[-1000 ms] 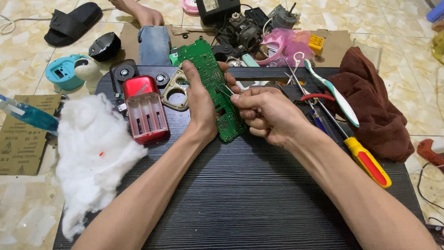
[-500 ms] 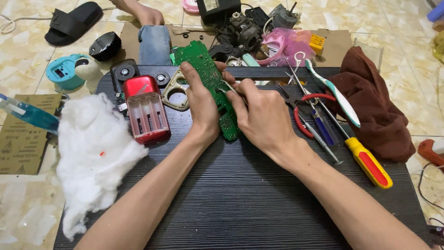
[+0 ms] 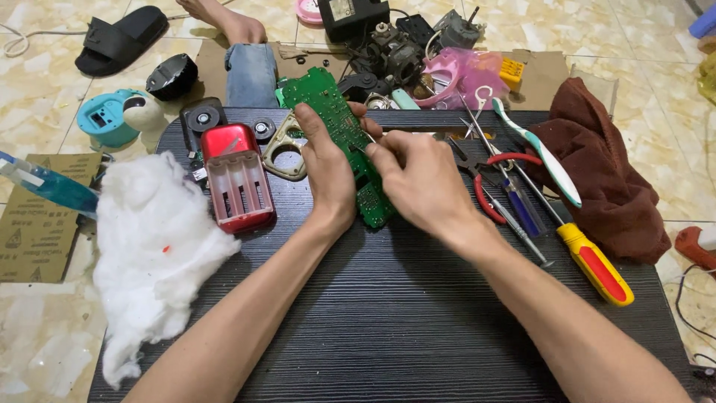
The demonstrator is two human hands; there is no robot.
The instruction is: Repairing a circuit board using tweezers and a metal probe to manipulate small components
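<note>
Head view: flat green circuit board [image 3: 328, 112]

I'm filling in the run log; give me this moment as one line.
left hand: holds green circuit board | right hand: pinched at board's edge | red battery case: left of board | yellow-handled screwdriver: lying right
</note>
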